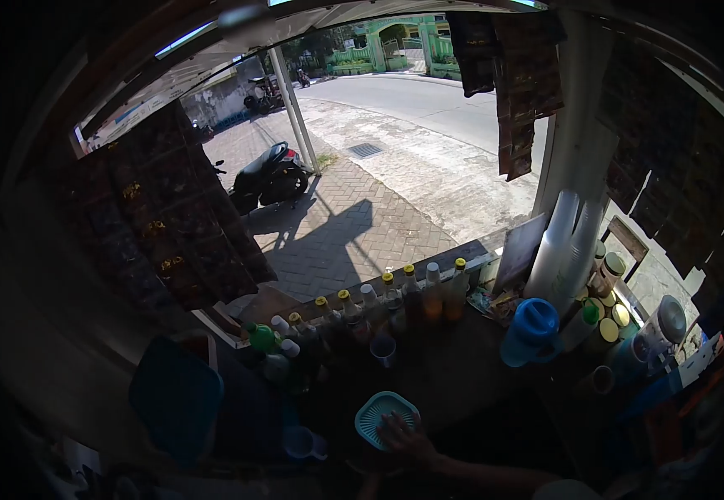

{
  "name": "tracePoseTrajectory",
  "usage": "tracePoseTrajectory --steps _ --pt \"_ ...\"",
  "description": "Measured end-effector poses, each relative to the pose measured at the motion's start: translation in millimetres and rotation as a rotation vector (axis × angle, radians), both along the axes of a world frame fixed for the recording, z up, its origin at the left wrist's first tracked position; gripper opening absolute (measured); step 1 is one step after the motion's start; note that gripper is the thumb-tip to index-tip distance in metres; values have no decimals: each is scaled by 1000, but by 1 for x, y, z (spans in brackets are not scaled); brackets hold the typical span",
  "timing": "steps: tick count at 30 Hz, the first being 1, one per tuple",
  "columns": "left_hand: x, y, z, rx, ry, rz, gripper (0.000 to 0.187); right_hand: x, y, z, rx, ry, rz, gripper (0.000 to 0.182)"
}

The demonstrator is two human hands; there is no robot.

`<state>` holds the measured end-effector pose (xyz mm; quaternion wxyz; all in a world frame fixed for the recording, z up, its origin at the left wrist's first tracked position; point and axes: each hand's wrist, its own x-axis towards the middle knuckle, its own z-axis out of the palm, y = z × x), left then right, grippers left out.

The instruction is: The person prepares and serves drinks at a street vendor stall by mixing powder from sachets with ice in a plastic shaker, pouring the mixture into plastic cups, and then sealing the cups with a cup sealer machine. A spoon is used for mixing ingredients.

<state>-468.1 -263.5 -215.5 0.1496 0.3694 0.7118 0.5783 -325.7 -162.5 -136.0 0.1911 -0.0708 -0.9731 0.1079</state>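
Observation:
A small teal slotted basket [368,410] is low in the middle of the head view, its inside facing up. My right hand [410,440] reaches in from the lower right, fingers apart and lying over the basket's slotted inside. Below the basket, in deep shadow, a little of my left hand [368,482] shows at the bottom edge, its fingers hidden. To the left of the basket stands a pale plastic mug [299,442]. Behind it is a small clear cup [383,350].
Bottles with yellow and white caps [391,292] line the counter's far edge. A blue pitcher [532,332], stacked plastic cups [563,246] and several jars [608,329] stand right. A lidded bin [177,396] is left. Sachet strips [516,83] hang above; a motorcycle [272,177] is parked outside.

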Motion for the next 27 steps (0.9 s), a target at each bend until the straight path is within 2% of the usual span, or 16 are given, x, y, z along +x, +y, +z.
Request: tracePoseTrajectory --steps 5,8,11,12,13,14,16,17,19,20,22,24,27 --pt "10 8 27 61 -152 -34 76 -2 2 10 9 -68 58 54" --pt "23 16 42 101 -264 -56 75 -10 10 33 -53 -47 71 48" --pt "47 12 51 118 -409 -56 74 -21 33 73 -557 170 -26 37" --pt "43 10 43 50 -234 -91 67 -20 40 83 -763 285 -97 35" --pt "39 7 46 -26 -163 -72 78 -21 52 84 -781 364 -178 33" --pt "46 8 46 -44 -199 -59 78 -17 63 77 -790 442 -258 31" --pt "48 16 46 -23 -154 -36 72 -2 76 56 -1051 400 -533 31" --pt "48 18 47 -16 -126 -27 69 5 77 54 -1059 379 -536 31" --pt "44 18 53 -53 -62 3 66 14 81 51 -1252 517 -697 33" --pt "43 17 46 -56 -66 3 66 18 83 46 -1254 512 -701 33" --pt "42 17 36 24 -38 10 68 28 85 30 -1436 629 -710 30" --pt "43 13 32 -8 -24 19 68 38 86 16 -1462 627 -728 27" --pt "44 16 53 -45 -19 46 67 46 87 -4 -1553 686 -752 25"
